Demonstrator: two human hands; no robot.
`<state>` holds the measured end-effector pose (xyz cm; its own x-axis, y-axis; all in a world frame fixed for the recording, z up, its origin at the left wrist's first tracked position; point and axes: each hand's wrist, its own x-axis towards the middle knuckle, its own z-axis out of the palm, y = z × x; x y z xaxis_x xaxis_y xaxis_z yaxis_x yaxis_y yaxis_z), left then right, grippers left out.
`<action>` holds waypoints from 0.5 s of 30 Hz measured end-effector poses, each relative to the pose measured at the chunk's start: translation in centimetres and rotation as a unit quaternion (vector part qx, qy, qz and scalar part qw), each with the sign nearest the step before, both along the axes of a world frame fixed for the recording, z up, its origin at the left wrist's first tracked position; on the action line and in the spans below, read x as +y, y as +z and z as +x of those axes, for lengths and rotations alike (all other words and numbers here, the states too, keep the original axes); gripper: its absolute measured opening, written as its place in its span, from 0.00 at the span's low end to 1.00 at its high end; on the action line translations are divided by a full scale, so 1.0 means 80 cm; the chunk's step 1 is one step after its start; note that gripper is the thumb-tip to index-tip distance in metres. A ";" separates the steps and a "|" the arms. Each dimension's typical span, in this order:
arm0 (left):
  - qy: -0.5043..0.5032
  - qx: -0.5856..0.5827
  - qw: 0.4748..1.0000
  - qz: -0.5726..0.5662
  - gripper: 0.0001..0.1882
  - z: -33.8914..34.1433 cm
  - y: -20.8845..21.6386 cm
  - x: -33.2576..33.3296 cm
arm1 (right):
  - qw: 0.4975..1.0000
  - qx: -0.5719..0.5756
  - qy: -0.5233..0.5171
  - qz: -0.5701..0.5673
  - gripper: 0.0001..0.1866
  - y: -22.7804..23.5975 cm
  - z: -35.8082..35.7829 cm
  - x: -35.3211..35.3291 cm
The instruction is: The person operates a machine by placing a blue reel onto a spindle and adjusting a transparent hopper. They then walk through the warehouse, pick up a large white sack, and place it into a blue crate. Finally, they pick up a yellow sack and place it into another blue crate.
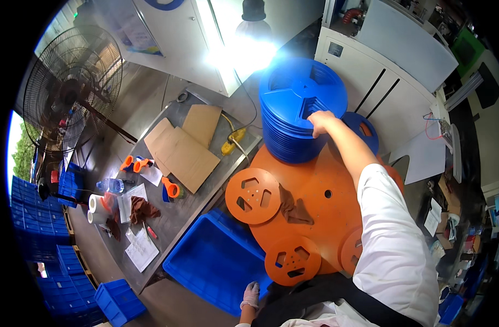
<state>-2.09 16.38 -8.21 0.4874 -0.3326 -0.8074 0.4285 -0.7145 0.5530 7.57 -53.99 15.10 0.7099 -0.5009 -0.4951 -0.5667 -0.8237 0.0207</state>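
My right hand (321,122) reaches out to a tall stack of blue plastic reels (293,131). Its fingers are hooked at a cut-out near the rim of the top blue reel (301,82); the fingertips are partly hidden there. The stack stands at the far side of a round orange table (337,218). Low in the view, my left hand (251,294), in a pale glove, hangs closed beside the blue bin (217,261), with nothing visible in it. Orange discs with cut-outs (253,188) are set around the table, and a brown cloth (296,210) lies between two of them.
On the left, a metal workbench (178,210) bears cardboard sheets (187,155), orange tape dispensers (173,189), a water bottle (110,186) and papers. A large fan (72,90) stands beyond it. Another blue reel (361,131) is right of the stack, near a white machine cabinet (380,82).
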 end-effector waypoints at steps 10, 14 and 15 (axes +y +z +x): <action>0.012 -0.009 0.999 -0.031 0.21 0.006 -0.004 0.001 | 0.997 -0.076 0.005 -0.008 0.33 0.021 -0.006 0.032; -0.007 -0.001 1.000 -0.028 0.23 0.014 -0.009 0.002 | 0.992 -0.118 0.025 -0.036 0.37 0.026 -0.019 0.045; -0.014 0.006 1.000 -0.013 0.24 0.018 0.000 -0.004 | 0.981 -0.175 0.050 -0.063 0.39 0.026 -0.025 0.050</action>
